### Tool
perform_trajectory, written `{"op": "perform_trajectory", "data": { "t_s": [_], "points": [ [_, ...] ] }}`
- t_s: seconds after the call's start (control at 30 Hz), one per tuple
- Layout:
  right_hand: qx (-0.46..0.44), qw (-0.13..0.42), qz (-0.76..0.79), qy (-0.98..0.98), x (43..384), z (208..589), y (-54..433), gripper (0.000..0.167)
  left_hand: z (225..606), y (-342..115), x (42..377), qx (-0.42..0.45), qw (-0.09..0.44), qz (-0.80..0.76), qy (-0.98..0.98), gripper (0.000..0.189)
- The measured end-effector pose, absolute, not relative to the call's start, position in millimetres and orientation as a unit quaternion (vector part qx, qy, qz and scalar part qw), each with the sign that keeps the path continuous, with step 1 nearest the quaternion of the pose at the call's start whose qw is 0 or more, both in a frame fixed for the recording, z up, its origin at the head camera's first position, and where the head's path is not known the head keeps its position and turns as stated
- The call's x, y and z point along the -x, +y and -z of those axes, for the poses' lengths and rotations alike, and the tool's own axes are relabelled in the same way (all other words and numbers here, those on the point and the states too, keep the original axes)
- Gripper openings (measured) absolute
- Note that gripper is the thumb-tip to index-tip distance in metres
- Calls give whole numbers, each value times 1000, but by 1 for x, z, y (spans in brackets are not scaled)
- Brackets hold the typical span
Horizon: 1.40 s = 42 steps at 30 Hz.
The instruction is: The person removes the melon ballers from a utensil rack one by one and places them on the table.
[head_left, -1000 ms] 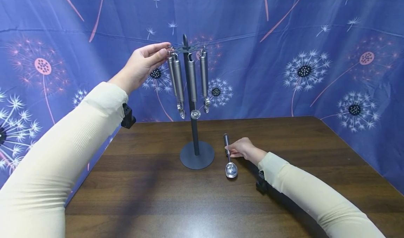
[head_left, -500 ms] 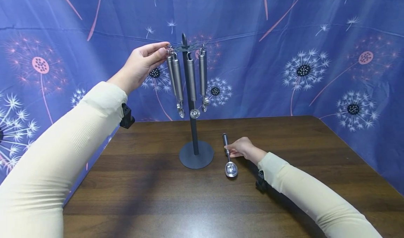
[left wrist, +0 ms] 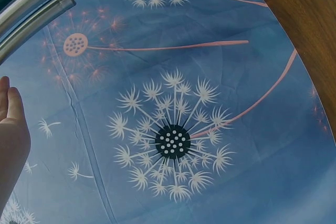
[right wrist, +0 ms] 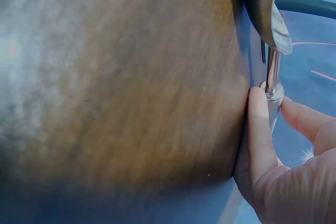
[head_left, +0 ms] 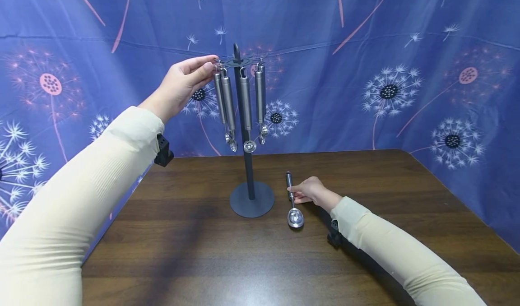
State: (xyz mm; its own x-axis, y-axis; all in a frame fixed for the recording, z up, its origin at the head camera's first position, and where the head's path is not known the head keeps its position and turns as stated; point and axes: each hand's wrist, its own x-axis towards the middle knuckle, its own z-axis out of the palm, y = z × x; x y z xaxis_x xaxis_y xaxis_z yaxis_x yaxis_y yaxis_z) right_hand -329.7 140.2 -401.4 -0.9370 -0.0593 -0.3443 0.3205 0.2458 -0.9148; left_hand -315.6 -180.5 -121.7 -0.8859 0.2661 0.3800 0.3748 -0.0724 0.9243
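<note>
In the head view a black stand [head_left: 252, 201] carries several hanging utensils with steel handles [head_left: 245, 99] and small shiny heads. My left hand [head_left: 183, 82] is raised at the stand's left side, thumb and fingertips pinching at one of its hooks, beside the top of the leftmost handle. A steel ice cream scoop [head_left: 295, 218] is at the tabletop right of the base, its bowl toward me. My right hand [head_left: 312, 191] pinches the lower part of its handle between thumb and fingers. In the right wrist view the scoop's bowl [right wrist: 260, 6] shows above the fingers [right wrist: 260, 135].
The brown wooden table [head_left: 183, 252] ends at a blue curtain [head_left: 325, 94] with dandelion prints close behind the stand. Hanging handles [left wrist: 39, 19] cross the corner of the left wrist view, above the left fingertips [left wrist: 14, 106].
Both hands keep their grips. The hanging utensils have turned slightly, and a second small head shows at the left group. The whole head view has shifted a little.
</note>
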Motion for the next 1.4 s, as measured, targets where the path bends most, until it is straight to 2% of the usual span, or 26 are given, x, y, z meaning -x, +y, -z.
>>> {"op": "perform_trajectory", "data": {
  "t_s": [0.7,1.07,1.4],
  "points": [
    [-70,170,644,743,331,392,154,16,121,-179,314,238,71,684,-686,51],
    [-54,159,669,724,340,360,157,40,121,-177,312,227,85,667,-705,49],
    [-24,156,689,707,345,319,164,50,123,-177,311,223,81,670,-703,49]
  ]
}}
